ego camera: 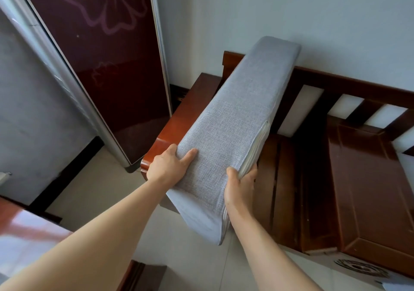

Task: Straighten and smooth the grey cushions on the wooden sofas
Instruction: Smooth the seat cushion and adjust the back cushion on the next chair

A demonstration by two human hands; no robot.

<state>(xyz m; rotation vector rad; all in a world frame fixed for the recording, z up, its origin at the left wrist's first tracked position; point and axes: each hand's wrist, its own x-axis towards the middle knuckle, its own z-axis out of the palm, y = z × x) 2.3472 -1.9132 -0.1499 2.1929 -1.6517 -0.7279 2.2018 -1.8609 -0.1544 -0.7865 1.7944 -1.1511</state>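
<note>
Head view looks down on a grey cushion (233,120) stood on its long edge above a wooden sofa (363,174), tilted so its far end leans toward the backrest slats and its near end juts out past the seat's front. The left hand (168,167) grips the cushion's left side near the lower end, thumb laid across the upturned woven face and the other fingers out of sight behind the fabric. The right hand (240,185) clasps the opposite side, thumb on the grey face and fingers wrapped round the pale zippered edge. The cushion sits between the two hands, just beside the sofa's glossy left armrest (179,120). The bare seat boards show dark brown. A tall dark red cabinet (107,67) with a flower outline stands by the pale wall (313,22), on a light tiled floor (94,192).
</note>
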